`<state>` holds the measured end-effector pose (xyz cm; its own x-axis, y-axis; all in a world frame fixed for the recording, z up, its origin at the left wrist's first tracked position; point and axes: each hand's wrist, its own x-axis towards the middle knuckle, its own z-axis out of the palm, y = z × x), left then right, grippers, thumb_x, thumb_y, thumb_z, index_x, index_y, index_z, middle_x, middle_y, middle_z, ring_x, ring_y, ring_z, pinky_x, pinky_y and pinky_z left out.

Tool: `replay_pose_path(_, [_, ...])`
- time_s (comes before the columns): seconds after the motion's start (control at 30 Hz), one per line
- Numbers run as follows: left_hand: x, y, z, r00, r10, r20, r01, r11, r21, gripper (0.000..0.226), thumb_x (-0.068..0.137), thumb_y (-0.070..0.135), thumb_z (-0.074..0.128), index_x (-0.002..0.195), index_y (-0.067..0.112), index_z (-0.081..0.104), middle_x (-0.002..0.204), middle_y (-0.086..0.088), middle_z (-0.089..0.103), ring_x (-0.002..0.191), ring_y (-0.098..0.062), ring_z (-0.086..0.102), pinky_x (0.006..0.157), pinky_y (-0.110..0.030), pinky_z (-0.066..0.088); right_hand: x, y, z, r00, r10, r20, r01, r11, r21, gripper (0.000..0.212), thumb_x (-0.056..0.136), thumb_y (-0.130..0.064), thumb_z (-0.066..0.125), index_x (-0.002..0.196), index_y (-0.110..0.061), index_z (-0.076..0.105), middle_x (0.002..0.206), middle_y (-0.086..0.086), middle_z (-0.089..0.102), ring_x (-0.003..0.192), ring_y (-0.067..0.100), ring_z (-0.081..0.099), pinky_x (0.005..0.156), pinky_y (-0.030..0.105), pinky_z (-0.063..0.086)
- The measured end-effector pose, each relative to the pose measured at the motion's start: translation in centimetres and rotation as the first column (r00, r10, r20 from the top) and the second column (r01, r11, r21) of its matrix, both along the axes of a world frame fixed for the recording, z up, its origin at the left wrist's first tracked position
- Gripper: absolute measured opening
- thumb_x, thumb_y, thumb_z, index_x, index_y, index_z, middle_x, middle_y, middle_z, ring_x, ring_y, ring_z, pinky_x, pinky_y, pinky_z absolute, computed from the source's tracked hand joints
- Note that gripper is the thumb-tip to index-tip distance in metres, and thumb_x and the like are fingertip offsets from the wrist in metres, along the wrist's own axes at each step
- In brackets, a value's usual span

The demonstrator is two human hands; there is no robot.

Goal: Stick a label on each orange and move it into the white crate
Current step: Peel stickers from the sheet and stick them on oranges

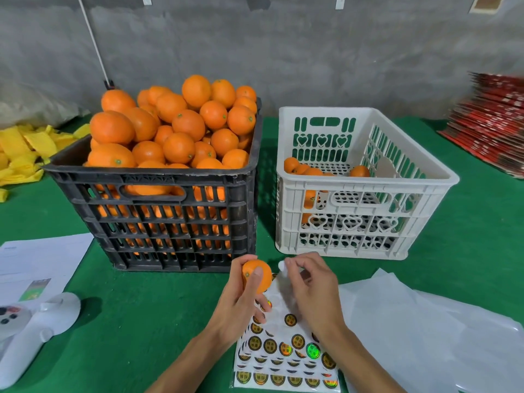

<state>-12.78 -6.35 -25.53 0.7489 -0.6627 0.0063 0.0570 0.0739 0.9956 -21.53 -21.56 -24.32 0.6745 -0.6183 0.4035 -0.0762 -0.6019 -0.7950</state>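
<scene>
My left hand (241, 302) grips one orange (259, 275) just in front of the black crate (158, 217), which is heaped with oranges (175, 129). My right hand (312, 287) is beside it, fingertips pinching a small round label (281, 265) whose white back faces me, a little apart from the held orange. Below both hands lie sheets of round gold-and-black labels (286, 355) on the green table. The white crate (365, 188) stands to the right of the black one, with a few oranges (306, 168) at its left side.
White backing paper (425, 330) lies at the right front. A white device (34, 327) and printed papers (37, 259) sit at the left front. Yellow foam nets (25, 154) are piled far left, red flat boxes (493, 131) far right. A grey wall stands behind.
</scene>
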Motion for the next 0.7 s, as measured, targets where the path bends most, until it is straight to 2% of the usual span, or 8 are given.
replay_pose_path(0.07, [-0.3,-0.4,0.5,1.0,-0.008,0.007,0.008,1.0,-0.004,0.057,0.088,0.074,0.059,0.133,0.04,0.049,0.093,-0.015,0.061,0.066,-0.035,0.063,0.053,-0.039,0.053,0.6,1.3,0.8,0.999,0.002,0.046,0.008,0.975,-0.222,0.011,0.101,-0.025,0.065,0.095,-0.022,0.073,0.102,-0.02,0.058,0.089,0.004,0.062,0.071,0.022,0.051])
replay_pose_path(0.17, [-0.6,-0.8,1.5,1.0,-0.003,0.003,0.003,0.997,-0.073,0.061,0.087,0.078,0.058,0.132,0.037,0.05,0.076,-0.011,0.056,0.056,-0.029,0.051,0.051,-0.037,0.046,0.8,2.2,1.8,0.99,0.104,0.098,-0.075,0.961,-0.267,0.014,0.103,-0.019,0.062,0.109,-0.015,0.074,0.115,-0.012,0.059,0.105,0.006,0.062,0.083,0.03,0.055])
replay_pose_path(0.27, [-0.4,-1.2,3.3,1.0,0.011,0.008,-0.01,0.993,-0.12,0.049,0.091,0.07,0.056,0.128,0.038,0.056,0.093,-0.011,0.065,0.071,-0.028,0.065,0.065,-0.036,0.057,0.0,2.4,2.8,0.973,0.227,0.031,-0.212,0.944,-0.252,0.036,0.107,-0.028,0.052,0.14,-0.019,0.061,0.142,-0.016,0.05,0.132,0.005,0.051,0.104,0.028,0.048])
replay_pose_path(0.37, [-0.1,-2.1,5.8,0.999,-0.034,0.018,0.036,0.991,-0.128,0.046,0.09,0.069,0.06,0.127,0.043,0.057,0.115,-0.011,0.067,0.097,-0.034,0.072,0.085,-0.043,0.062,-0.4,2.0,4.7,0.973,0.213,-0.085,-0.23,0.893,-0.387,0.062,0.1,-0.041,0.053,0.156,-0.019,0.039,0.159,-0.011,0.04,0.145,0.003,0.038,0.115,0.026,0.042])
replay_pose_path(0.47, [0.2,-3.4,9.7,0.987,-0.05,0.153,0.067,0.992,-0.104,0.052,0.089,0.075,0.059,0.135,0.053,0.051,0.125,-0.002,0.068,0.113,-0.024,0.072,0.097,-0.043,0.058,0.2,0.9,8.2,0.996,0.054,0.074,-0.009,0.866,-0.5,0.063,0.093,-0.046,0.055,0.145,-0.011,0.053,0.144,0.001,0.059,0.128,0.015,0.059,0.101,0.033,0.055])
replay_pose_path(0.53, [0.8,-4.3,12.5,0.968,-0.013,0.25,0.046,0.991,-0.126,0.053,0.093,0.071,0.059,0.141,0.052,0.048,0.13,0.008,0.067,0.115,-0.023,0.071,0.097,-0.042,0.058,1.2,-0.3,10.6,0.979,-0.021,0.204,0.125,0.85,-0.512,0.058,0.096,-0.045,0.065,0.139,-0.007,0.06,0.137,0.006,0.066,0.12,0.021,0.066,0.095,0.035,0.058])
replay_pose_path(0.63, [2.2,-5.1,16.7,0.923,0.073,0.377,0.008,0.978,-0.208,0.043,0.103,0.05,0.056,0.143,0.036,0.051,0.131,0.021,0.064,0.098,-0.028,0.076,0.08,-0.039,0.064,3.0,-2.8,14.4,0.975,-0.112,0.194,0.195,0.849,-0.491,0.064,0.093,-0.037,0.075,0.146,-0.008,0.054,0.145,0.009,0.06,0.113,0.027,0.07,0.083,0.04,0.059])
replay_pose_path(0.7, [3.9,-4.5,19.0,0.877,0.155,0.455,-0.043,0.968,-0.247,0.036,0.105,0.045,0.058,0.137,0.03,0.057,0.126,0.015,0.068,0.085,-0.03,0.077,0.07,-0.036,0.065,4.4,-4.7,16.4,0.974,-0.158,0.163,0.217,0.857,-0.467,0.059,0.099,-0.027,0.069,0.152,-0.014,0.048,0.158,0.004,0.045,0.097,0.029,0.074,0.073,0.043,0.063])
